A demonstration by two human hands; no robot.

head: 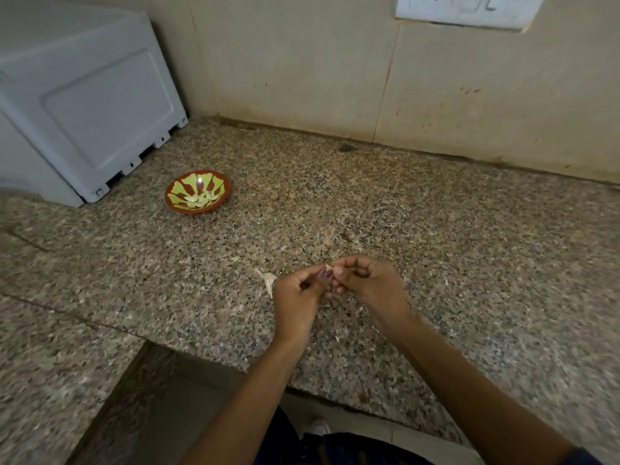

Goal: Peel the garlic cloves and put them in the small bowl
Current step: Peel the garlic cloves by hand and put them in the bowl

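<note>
At lower centre, the left hand (297, 290) and right hand (365, 280) are both pinching what seems a garlic clove (328, 274) between curled fingertips; the small bowl (198, 193) is sitting upper left, nearer the left hand.

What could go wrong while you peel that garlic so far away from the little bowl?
The garlic clove is pinched between the left hand and the right hand above the counter, so it might slip and fall near the front edge. The small bowl sits well off to the left, so a peeled clove could drop on the way. Loose skin by the left hand might get carried along too.
</note>
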